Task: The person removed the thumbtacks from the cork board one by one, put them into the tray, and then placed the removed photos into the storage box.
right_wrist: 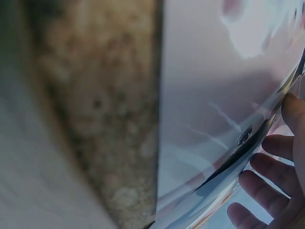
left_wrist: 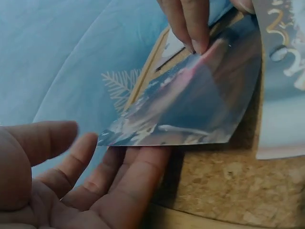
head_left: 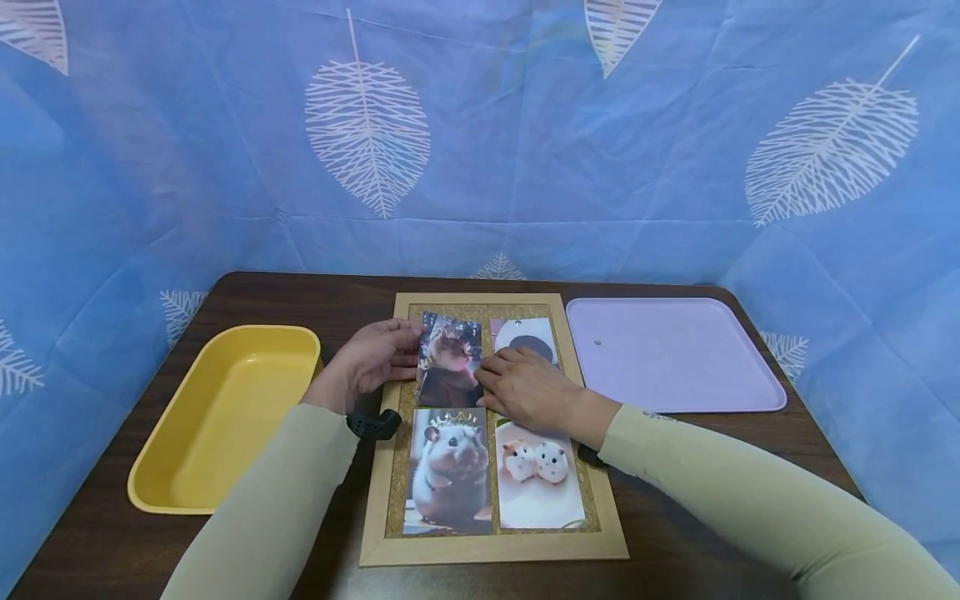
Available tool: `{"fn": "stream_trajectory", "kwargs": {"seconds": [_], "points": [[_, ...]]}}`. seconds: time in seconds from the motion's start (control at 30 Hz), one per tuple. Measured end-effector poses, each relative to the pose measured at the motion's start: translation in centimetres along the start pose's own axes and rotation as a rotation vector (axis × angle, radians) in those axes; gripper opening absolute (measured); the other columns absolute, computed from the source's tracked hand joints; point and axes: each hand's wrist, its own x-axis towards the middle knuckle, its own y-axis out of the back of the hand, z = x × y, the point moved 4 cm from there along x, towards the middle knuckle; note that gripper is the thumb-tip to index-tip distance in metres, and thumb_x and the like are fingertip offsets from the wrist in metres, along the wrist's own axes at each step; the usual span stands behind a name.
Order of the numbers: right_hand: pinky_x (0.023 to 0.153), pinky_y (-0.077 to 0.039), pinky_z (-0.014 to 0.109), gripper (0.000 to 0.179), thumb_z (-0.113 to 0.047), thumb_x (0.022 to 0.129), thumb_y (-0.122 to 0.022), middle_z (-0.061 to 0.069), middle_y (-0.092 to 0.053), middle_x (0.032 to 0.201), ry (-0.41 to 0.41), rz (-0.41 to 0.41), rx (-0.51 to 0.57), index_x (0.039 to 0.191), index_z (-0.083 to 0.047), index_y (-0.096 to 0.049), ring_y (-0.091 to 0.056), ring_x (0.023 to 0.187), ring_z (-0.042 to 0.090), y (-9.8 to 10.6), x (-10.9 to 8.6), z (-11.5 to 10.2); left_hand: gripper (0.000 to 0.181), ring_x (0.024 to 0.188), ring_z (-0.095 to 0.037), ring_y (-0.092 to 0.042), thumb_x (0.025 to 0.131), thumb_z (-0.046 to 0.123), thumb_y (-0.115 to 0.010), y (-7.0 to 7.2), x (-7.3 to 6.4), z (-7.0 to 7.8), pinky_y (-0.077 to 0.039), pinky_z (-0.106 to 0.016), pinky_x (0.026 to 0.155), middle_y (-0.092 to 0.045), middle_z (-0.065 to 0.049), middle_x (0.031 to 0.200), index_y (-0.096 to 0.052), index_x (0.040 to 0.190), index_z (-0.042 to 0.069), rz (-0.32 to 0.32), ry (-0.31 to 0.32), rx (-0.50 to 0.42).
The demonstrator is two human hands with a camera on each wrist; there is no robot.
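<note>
The dark glossy photo (head_left: 450, 358) is at the far left of the wood-framed cork board (head_left: 495, 550), showing a brownish animal with a pink glow; its sheet bows slightly and shines with reflections. The left hand (head_left: 377, 358) has a wide grip, thumb apart, fingers under the left edge. The right hand (head_left: 531, 387) touches the right edge; whether its grip pinches, I cannot tell. 3 other photos (head_left: 450, 475) lie on the board.

In the head view, soft light is falling quite evenly, and the shallow yellow plastic tray (head_left: 225, 417) is shining a little. In the left wrist view, pale glare is streaking the dark glossy paper photo (left_wrist: 200, 105). In the dimmer right wrist view, the speckled brown cork board (right_wrist: 105, 95) is looking very blurry.
</note>
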Motion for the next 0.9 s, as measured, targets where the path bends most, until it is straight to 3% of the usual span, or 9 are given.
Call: {"fn": "stream_trajectory", "kwargs": {"seconds": [0.1,0.23,0.6,0.9], "points": [[0.109,-0.051,0.049,0.049,-0.042,0.111,-0.054,0.011,-0.066,0.142,0.002,-0.007,0.000,0.144,-0.008,-0.064,-0.062,0.131,0.029,0.05,-0.02,-0.05,0.037,0.101,-0.024,-0.069,0.113,0.015,-0.049,0.07,0.22,-0.25,-0.064,-0.034,0.082,-0.065,-0.013,0.123,-0.053,0.149,0.006,0.027,0.004,0.003],[0.109,-0.051,0.049,0.049,-0.043,0.111,-0.052,0.011,-0.065,0.143,0.002,-0.017,0.002,0.145,-0.008,-0.064,-0.061,0.131,0.029,0.02,-0.05,-0.05,0.038,0.092,-0.021,-0.070,0.112,0.009,-0.051,0.04,0.32,-0.38,-0.065,-0.033,0.077,-0.066,-0.011,0.113,-0.053,0.149,0.005,0.037,0.007,0.025],[0.109,-0.052,0.049,0.050,-0.043,0.111,-0.052,0.010,-0.065,0.143,-0.003,-0.005,0.007,0.145,-0.008,-0.064,-0.062,0.130,0.029,-0.07,-0.07,-0.11,0.039,0.087,-0.019,-0.061,0.108,0.006,-0.056,-0.43,0.41,-0.34,-0.062,-0.028,0.068,-0.055,-0.012,0.120,-0.052,0.147,0.003,0.025,0.017,0.112],[0.109,-0.052,0.048,0.051,-0.045,0.110,-0.054,0.010,-0.067,0.141,-0.005,0.014,-0.014,0.143,-0.008,-0.065,-0.063,0.129,0.028,0.10,0.01,0.15,0.039,0.097,-0.020,-0.062,0.106,0.000,-0.059,-0.44,0.78,-0.39,-0.061,-0.029,0.069,-0.054,-0.010,0.124,-0.054,0.144,0.006,0.064,-0.008,0.142]]}}
